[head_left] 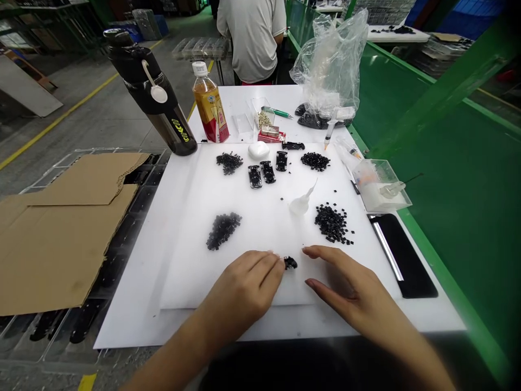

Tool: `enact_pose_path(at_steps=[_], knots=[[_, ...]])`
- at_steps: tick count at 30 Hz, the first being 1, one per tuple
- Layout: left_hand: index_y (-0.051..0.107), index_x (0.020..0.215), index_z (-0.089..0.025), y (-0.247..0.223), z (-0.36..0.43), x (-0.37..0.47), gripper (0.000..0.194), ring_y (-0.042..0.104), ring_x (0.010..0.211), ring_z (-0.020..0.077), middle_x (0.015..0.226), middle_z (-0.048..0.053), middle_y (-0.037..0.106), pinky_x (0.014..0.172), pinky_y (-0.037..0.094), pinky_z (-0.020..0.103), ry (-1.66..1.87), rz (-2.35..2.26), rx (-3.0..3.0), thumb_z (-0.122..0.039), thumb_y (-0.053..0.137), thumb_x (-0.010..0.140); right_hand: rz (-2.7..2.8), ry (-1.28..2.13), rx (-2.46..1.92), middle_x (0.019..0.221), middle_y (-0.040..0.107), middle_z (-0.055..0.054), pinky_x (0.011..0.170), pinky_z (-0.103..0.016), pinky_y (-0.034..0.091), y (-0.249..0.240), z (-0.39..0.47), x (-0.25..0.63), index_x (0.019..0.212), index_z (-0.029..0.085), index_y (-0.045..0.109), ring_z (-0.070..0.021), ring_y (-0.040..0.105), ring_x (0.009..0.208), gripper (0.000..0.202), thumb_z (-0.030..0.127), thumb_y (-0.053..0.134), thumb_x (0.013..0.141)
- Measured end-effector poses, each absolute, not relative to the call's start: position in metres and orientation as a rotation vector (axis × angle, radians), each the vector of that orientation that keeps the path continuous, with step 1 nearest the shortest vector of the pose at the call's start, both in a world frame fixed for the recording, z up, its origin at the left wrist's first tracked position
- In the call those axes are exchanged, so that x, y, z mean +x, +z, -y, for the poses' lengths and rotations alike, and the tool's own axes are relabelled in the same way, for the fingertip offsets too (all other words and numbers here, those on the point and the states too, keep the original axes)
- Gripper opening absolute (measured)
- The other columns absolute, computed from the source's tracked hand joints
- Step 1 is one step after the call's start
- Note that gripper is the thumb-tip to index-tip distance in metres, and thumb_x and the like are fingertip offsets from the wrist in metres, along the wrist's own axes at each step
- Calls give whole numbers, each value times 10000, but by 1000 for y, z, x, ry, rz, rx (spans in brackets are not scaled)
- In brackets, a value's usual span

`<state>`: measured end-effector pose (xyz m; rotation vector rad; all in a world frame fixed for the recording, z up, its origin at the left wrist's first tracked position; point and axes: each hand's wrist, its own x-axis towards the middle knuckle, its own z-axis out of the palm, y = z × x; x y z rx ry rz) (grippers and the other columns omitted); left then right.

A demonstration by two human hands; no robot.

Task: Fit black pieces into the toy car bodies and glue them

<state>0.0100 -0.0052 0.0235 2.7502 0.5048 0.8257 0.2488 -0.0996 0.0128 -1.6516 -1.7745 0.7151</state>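
Observation:
My left hand (249,279) is closed, its fingertips pinching a small black moulded part (290,263) whose right end sticks out past them. Just right of that part, my right hand (345,282) is open, thumb and forefinger apart with nothing between them. Ahead of it lies a pile of small black square pieces (331,222). A white dropper bottle (301,203) with a thin tip stands between the hands and the back of the white board (183,282). Similar black moulded parts (267,172) lie in a group farther back.
More black pieces form piles at left (223,230), back left (229,162) and back right (315,161). A drink bottle (210,106), a dark flask (152,98), a syringe (329,133) and a plastic bag (331,65) stand behind. A phone (407,255) and clear box (382,187) lie right.

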Motion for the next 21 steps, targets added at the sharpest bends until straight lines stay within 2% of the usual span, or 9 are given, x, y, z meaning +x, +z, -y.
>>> enact_pose_path(at_steps=[2,6,9,13,21], knots=[[665,1142,-15,23,7,10,263,720,1006,306,1101,172,742,862,630,480,898,-540,2667,75,601,903,1754,683,-1662,1329,672,14,1069,-347,573,16,101,249,1362,371,556,-173,648,1233,349,337,645,1026],[650,1080,-117,20,17,14,276,695,1148,227,1111,88,747,1025,596,405,1079,-661,2287,88,592,905,1688,642,-1612,1216,719,11,903,-238,627,27,106,240,1277,330,613,-149,695,1124,282,288,683,1007],[600,1022,-172,21,27,20,288,684,1212,193,1098,34,757,1040,605,348,1112,-697,1938,93,574,912,1652,640,-1500,1157,731,17,891,-197,609,35,108,227,1265,303,618,-126,708,1062,304,225,711,986],[602,1001,-199,22,33,26,314,723,1155,201,1087,-12,774,1012,635,383,1055,-618,1598,99,594,904,1591,628,-1344,1123,721,3,942,-229,584,39,106,215,1270,271,624,-127,692,1055,344,118,702,972],[655,935,-195,14,28,24,270,733,1139,213,1071,-19,787,1005,636,390,961,-507,1296,72,646,893,1601,595,-1218,1097,699,-39,822,-300,617,33,103,209,1249,223,651,-170,690,1017,432,-33,693,903]])
